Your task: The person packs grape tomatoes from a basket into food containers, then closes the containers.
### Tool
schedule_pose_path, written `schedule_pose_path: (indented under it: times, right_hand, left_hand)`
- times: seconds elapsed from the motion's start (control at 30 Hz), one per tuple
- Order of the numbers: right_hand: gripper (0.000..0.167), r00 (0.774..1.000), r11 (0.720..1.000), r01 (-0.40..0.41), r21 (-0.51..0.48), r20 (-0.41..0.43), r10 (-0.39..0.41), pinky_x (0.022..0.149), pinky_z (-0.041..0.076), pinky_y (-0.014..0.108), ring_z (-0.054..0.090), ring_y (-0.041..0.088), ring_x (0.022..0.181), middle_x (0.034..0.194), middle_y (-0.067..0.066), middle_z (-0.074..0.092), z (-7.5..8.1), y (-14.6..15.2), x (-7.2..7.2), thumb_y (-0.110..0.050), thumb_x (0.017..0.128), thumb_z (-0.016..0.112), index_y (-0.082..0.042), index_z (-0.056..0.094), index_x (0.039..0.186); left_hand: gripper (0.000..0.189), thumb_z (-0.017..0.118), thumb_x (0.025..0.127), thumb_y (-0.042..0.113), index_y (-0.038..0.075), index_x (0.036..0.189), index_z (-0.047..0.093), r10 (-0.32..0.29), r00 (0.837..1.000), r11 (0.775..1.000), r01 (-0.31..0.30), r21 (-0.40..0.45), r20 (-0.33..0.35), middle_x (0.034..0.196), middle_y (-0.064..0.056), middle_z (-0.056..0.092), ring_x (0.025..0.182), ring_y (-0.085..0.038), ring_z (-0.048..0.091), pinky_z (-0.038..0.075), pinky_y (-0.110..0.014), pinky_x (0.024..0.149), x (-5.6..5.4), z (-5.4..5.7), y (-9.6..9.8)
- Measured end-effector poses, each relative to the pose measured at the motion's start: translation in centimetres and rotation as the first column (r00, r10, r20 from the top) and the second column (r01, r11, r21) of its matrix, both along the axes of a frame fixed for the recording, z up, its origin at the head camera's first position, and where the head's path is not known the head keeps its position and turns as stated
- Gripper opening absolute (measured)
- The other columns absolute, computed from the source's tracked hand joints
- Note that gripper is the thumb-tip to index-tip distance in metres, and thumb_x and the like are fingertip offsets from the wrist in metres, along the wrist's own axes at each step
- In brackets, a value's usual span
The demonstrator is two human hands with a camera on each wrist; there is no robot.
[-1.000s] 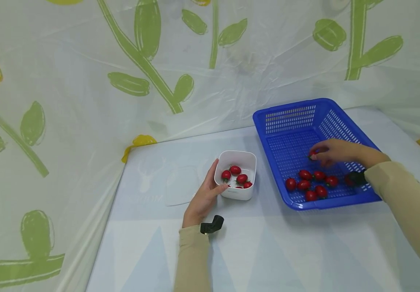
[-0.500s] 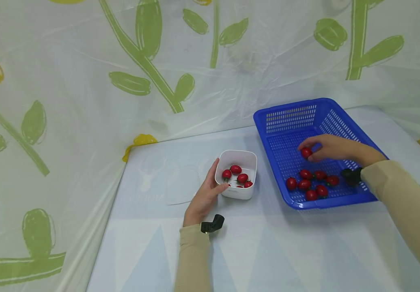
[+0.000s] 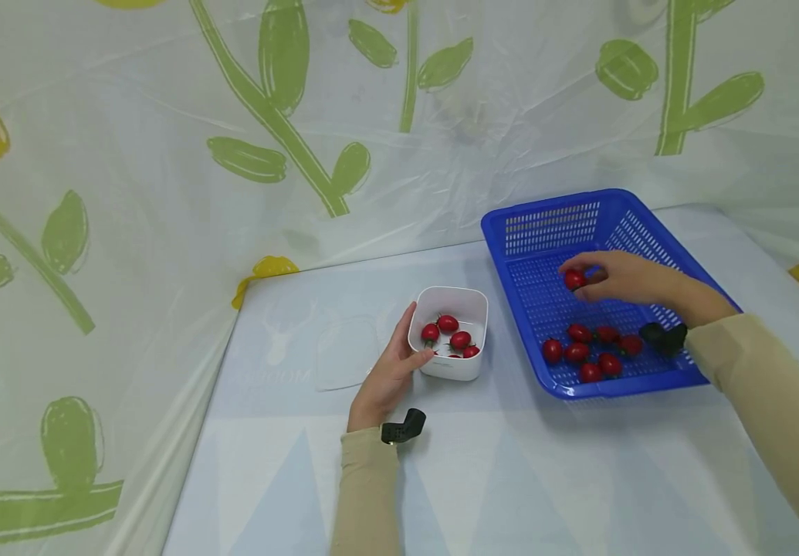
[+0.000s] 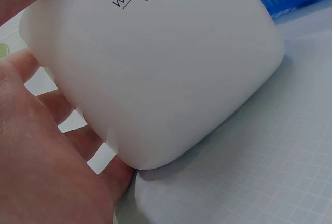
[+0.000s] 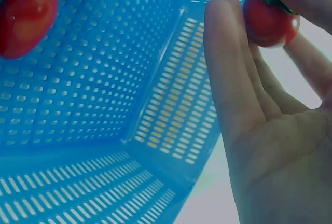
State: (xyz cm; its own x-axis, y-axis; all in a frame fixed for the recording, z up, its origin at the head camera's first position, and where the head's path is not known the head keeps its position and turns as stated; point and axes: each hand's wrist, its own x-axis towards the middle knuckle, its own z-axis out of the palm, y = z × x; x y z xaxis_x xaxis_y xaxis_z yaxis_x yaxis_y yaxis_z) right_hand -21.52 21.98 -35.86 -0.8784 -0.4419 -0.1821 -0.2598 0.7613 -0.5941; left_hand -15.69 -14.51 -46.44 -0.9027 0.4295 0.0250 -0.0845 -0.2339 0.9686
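Observation:
My left hand (image 3: pixel 387 380) grips a small white square plastic container (image 3: pixel 456 371) on the table, thumb over the near rim and fingers along its left side. In the left wrist view, printed lettering shows on the container's wall. Several cherry tomatoes (image 3: pixel 460 340) lie inside it. Over the blue basket, my right hand (image 3: pixel 631 279) pinches a red cherry tomato (image 3: pixel 575 279) between thumb and fingers; the right wrist view shows its green calyx. Below that hand, several more cherry tomatoes (image 3: pixel 577 353) sit in the near part of the basket.
The blue perforated basket (image 3: pixel 624 388) stands right of the container, its slotted walls sloping outward. A pale patterned cloth covers the table (image 3: pixel 441 479). Behind it hangs a white curtain (image 3: pixel 163 255) with green plant prints.
My right hand has risen from the basket's inside with the cherry tomato and shifted slightly left. The left hand and the container have stayed in place.

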Motion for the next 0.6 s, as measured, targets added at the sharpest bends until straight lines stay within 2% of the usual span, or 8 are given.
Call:
schedule_pose_path:
  times: [0.1, 0.2, 0.3, 0.43, 0.6]
  right_hand:
    - [0.043, 0.999, 1.000, 0.015, 0.008, -0.030, -0.015, 0.080, 0.044, 0.052, 0.058, 0.031, 0.094, 0.116, 0.018, 0.053, 0.4, -0.3, 0.4, -0.024, 0.086, 0.059, -0.007, 0.048, 0.124]
    - [0.044, 0.998, 0.999, 0.036, 0.015, -0.047, -0.036, 0.080, 0.044, 0.051, 0.060, 0.026, 0.087, 0.115, 0.018, 0.054, 0.7, -0.7, 0.7, -0.027, 0.087, 0.057, -0.007, 0.047, 0.125]
    - [0.045, 0.996, 0.998, 0.050, 0.028, -0.075, -0.048, 0.082, 0.041, 0.055, 0.057, 0.030, 0.094, 0.117, 0.019, 0.054, 1.0, -1.2, 1.1, -0.028, 0.087, 0.057, -0.008, 0.048, 0.126]
    - [0.043, 0.991, 0.998, 0.053, 0.040, -0.122, -0.048, 0.083, 0.039, 0.056, 0.050, 0.036, 0.104, 0.117, 0.018, 0.054, 1.3, -1.9, 1.7, -0.025, 0.086, 0.058, -0.012, 0.050, 0.127]
    - [0.043, 0.987, 0.998, 0.059, -0.035, -0.148, -0.064, 0.082, 0.042, 0.053, 0.050, 0.035, 0.106, 0.121, 0.015, 0.051, 1.8, -3.0, 2.6, -0.023, 0.087, 0.059, -0.015, 0.049, 0.127]
  left_hand:
    - [0.074, 0.052, 0.087, 0.001, 0.032, 0.143, 0.015, 0.007, 1.000, 1.000, -0.007, 0.000, 0.001, 0.147, 0.011, 0.011, 0.134, -0.015, 0.005, 0.008, -0.043, 0.106, -0.2, -0.4, 0.0]
    - [0.075, 0.056, 0.087, 0.007, 0.029, 0.144, 0.011, -0.007, 1.000, 1.000, 0.007, -0.006, -0.002, 0.148, 0.007, 0.008, 0.135, -0.017, 0.002, 0.006, -0.044, 0.106, 0.1, 0.3, 0.0]
    - [0.079, 0.059, 0.086, 0.012, 0.026, 0.144, 0.008, -0.019, 1.000, 1.000, 0.019, -0.016, -0.003, 0.149, 0.004, 0.005, 0.135, -0.020, 0.000, 0.004, -0.045, 0.106, 0.4, 1.1, -0.1]
    - [0.081, 0.061, 0.085, 0.016, 0.024, 0.144, 0.006, -0.024, 1.000, 0.999, 0.024, -0.024, -0.008, 0.149, 0.002, 0.002, 0.135, -0.021, -0.001, 0.004, -0.046, 0.106, 0.5, 1.3, -0.1]
    - [0.080, 0.060, 0.085, 0.013, 0.025, 0.144, 0.007, -0.018, 1.000, 1.000, 0.018, -0.018, 0.002, 0.149, 0.004, 0.004, 0.135, -0.021, 0.000, 0.005, -0.045, 0.106, 0.4, 1.3, -0.1]
